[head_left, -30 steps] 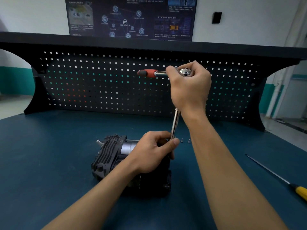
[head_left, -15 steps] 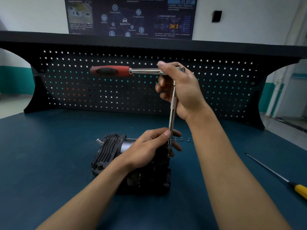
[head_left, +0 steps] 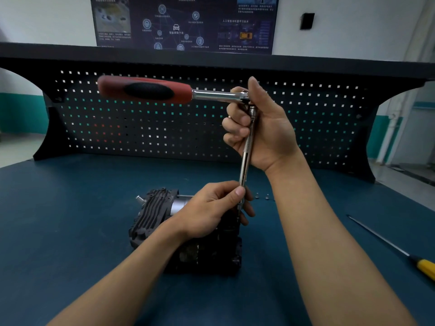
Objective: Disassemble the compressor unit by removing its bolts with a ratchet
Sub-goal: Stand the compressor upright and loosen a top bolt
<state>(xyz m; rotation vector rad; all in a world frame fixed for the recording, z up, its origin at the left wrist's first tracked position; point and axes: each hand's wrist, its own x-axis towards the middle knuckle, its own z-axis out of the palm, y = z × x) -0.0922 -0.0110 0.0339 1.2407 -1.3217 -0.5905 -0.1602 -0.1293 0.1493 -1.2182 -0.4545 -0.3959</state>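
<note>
The black finned compressor unit (head_left: pixel 153 215) lies on the blue bench (head_left: pixel 70 231), partly hidden under my left arm. A ratchet with a red and black handle (head_left: pixel 146 90) points left, and its long chrome extension bar (head_left: pixel 246 156) runs down to the compressor's top. My right hand (head_left: pixel 266 128) grips the ratchet head where the bar joins it. My left hand (head_left: pixel 211 210) pinches the bar's lower end just above the compressor. The socket and bolt are hidden by my left fingers.
Two or three small loose bolts (head_left: pixel 261 197) lie on the bench just behind the compressor. A screwdriver with a yellow handle (head_left: pixel 423 268) lies at the right edge. A black pegboard (head_left: pixel 164 128) closes off the back of the bench.
The ratchet handle has swung from pointing away to pointing left, nearer the camera. My right hand turned over, palm now facing me. My left hand shifted to pinch the bar.
</note>
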